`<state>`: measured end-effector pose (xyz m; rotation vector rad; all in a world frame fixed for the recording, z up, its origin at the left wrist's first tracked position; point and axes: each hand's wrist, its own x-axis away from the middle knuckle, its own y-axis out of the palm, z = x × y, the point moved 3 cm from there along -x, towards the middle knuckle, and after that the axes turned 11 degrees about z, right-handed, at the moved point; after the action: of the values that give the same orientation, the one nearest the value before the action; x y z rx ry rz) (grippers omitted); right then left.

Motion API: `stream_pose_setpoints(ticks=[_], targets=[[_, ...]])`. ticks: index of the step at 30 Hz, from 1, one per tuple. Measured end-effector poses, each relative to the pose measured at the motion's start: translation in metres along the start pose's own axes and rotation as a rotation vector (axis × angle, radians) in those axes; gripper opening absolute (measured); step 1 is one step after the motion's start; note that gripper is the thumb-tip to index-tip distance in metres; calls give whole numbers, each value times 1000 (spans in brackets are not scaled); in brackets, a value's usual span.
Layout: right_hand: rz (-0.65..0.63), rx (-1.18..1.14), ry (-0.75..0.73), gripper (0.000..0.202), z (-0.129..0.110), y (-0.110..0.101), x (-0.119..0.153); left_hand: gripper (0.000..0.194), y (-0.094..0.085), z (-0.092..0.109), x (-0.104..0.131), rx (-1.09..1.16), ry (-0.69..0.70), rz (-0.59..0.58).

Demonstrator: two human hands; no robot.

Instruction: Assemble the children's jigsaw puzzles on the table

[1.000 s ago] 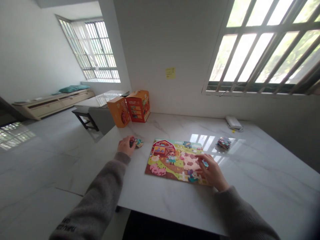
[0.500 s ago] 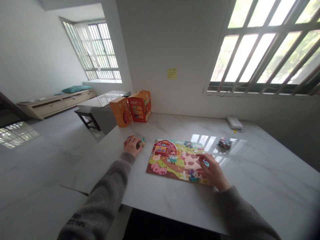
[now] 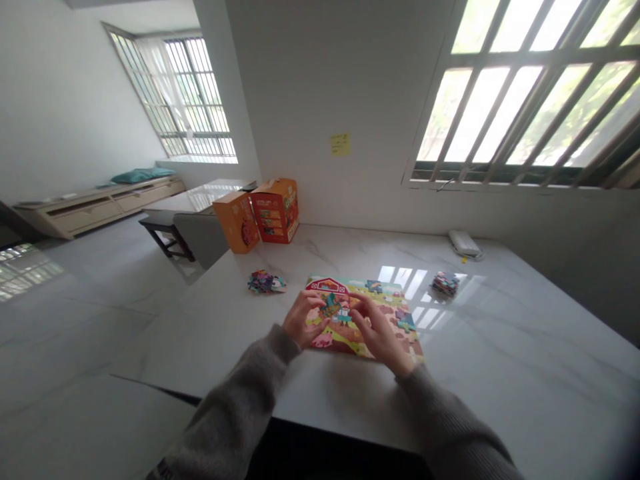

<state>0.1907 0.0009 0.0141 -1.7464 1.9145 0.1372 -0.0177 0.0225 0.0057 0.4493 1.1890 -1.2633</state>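
A colourful farm picture board (image 3: 345, 345) lies flat on the white marble table, with puzzle pieces on its right part. Over its left half, my left hand (image 3: 304, 320) is closed on several puzzle pieces (image 3: 330, 305) of green, blue and orange. My right hand (image 3: 377, 332) hovers just to their right, thumb and fingers apart, nothing visible between them. One loose pile of pieces (image 3: 267, 282) rests left of the board. To the right of the board sits a stacked pile of pieces (image 3: 445, 284).
Two orange boxes (image 3: 237, 222) (image 3: 276, 211) stand at the back left of the table (image 3: 500, 333). A white device with a cable (image 3: 465, 245) lies at the back right. A yellow note (image 3: 340, 145) is on the wall.
My left hand has moved from the left pile to above the board, now with pieces in it. My right hand has shifted left from the board's right side towards it.
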Motion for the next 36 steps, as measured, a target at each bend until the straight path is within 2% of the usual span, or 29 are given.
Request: stream_pose_setpoints(ticks=[4, 8, 22, 31, 36], targets=[[-75, -139, 48, 37, -7, 30, -10, 27, 5, 4, 4, 55, 1, -21], [-62, -186, 70, 33, -3, 43, -17, 28, 4, 4, 3, 35, 10, 15], [12, -314, 119, 23, 6, 36, -2, 22, 2, 4, 4, 44, 16, 0], [14, -377, 198, 28, 8, 36, -1, 12, 3, 0, 8, 38, -10, 34], [81, -387, 201, 29, 11, 36, -1, 11, -1, 3, 4, 35, 11, 53]])
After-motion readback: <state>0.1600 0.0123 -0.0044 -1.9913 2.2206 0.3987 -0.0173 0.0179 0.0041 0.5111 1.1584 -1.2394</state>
